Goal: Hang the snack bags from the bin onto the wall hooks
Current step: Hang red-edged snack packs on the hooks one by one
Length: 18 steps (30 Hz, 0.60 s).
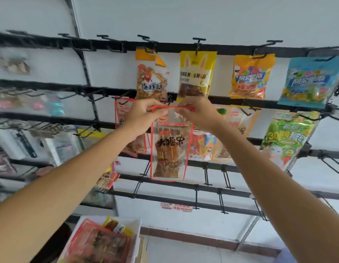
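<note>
A clear snack bag with a red border (169,149) hangs from my two hands at the middle of the wall rack. My left hand (144,115) pinches its top left corner. The top right corner is pinched by my right hand (198,112). The bag's top edge sits just below a black wall hook (167,100) on the second rail. Whether the hook passes through the bag's hole is hidden by my fingers. At the bottom left stands the white bin (135,238), with more red-bordered bags (100,243) lying in it.
Bags hang on the top rail: an orange-topped one (151,76), a yellow one (196,74), an orange candy bag (250,76), a blue one (309,82). A green bag (290,137) hangs right. Bare hooks (224,179) stick out on lower rails.
</note>
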Available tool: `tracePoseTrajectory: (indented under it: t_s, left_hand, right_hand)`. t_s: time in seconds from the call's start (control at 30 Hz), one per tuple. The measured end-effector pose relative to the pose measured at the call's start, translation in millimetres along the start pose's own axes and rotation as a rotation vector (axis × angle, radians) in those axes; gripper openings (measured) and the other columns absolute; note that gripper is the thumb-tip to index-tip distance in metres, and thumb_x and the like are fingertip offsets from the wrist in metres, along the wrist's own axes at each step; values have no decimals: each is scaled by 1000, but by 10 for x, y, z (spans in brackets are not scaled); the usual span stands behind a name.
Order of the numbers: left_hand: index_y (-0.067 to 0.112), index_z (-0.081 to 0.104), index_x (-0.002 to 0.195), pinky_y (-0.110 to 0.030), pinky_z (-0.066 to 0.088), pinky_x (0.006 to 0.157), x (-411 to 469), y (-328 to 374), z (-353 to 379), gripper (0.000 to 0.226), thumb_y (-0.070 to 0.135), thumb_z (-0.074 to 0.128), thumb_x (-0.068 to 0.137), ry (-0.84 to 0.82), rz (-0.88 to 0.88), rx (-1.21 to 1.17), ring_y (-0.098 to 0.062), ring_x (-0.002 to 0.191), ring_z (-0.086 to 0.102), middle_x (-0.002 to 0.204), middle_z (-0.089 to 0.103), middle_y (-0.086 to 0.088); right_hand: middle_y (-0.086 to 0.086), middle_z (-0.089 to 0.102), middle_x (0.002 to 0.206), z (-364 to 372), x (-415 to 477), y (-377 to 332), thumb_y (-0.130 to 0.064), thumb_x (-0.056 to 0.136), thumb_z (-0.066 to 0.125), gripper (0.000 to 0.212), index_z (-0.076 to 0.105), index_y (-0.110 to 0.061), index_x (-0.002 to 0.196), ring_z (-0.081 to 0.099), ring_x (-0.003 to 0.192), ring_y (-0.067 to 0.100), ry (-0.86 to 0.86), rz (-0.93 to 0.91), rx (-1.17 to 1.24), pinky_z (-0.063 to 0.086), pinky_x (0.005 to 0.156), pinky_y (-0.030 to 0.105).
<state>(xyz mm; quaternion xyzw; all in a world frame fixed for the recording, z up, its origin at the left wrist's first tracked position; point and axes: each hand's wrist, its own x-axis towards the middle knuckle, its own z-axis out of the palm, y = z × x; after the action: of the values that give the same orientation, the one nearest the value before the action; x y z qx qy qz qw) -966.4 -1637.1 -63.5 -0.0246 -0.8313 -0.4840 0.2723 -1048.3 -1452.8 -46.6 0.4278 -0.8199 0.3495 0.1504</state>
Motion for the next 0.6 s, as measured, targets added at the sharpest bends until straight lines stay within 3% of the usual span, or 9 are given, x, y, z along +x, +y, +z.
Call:
tracePoseTrajectory:
  t_s: [0.1,0.2,0.27,0.4,0.47,0.6]
  left_hand:
    - [17,73,95,-35,53,92,-51,-149,-380,9,18,72,86,25,-12,12,-15,93,69,95,73,-1]
    - [14,73,103,-15,51,83,-135,-289,-697,15,17,71,88,48,-24,29,-5,91,68,98,72,5]
    - [16,72,100,-11,48,77,-188,-403,-879,11,17,69,89,76,-38,31,-3,88,66,95,71,7]
    - [27,68,94,-11,47,76,-269,-665,-1188,13,14,66,91,108,-57,57,6,81,64,90,70,11]
    - [27,65,104,-17,49,82,-306,-811,-1294,18,14,62,93,111,-43,133,2,90,63,99,68,10]
    - [26,49,131,-20,48,78,-339,-1047,-1406,43,10,58,92,95,13,310,2,91,58,109,56,15]
  right_hand:
    - [-4,69,75,285,175,-243,-27,94,61,19,69,-10,94,65,64,8,-26,-14,21,51,61,24]
    - [-2,69,77,565,323,-465,-25,95,60,17,68,-11,93,64,66,9,-53,-43,29,53,66,28]
    - [-3,67,78,744,419,-587,-22,95,60,17,69,-8,92,64,69,10,-68,-56,37,53,69,31]
    - [-8,64,75,1094,591,-727,-21,93,61,12,69,-14,87,62,70,12,-85,-56,46,51,68,32]
    - [-7,63,77,1248,653,-755,-20,93,61,11,69,-13,90,62,71,13,-83,-40,53,51,68,32]
    - [-9,61,77,1476,803,-728,-16,94,57,12,68,-12,89,62,72,14,-52,-35,61,52,70,35]
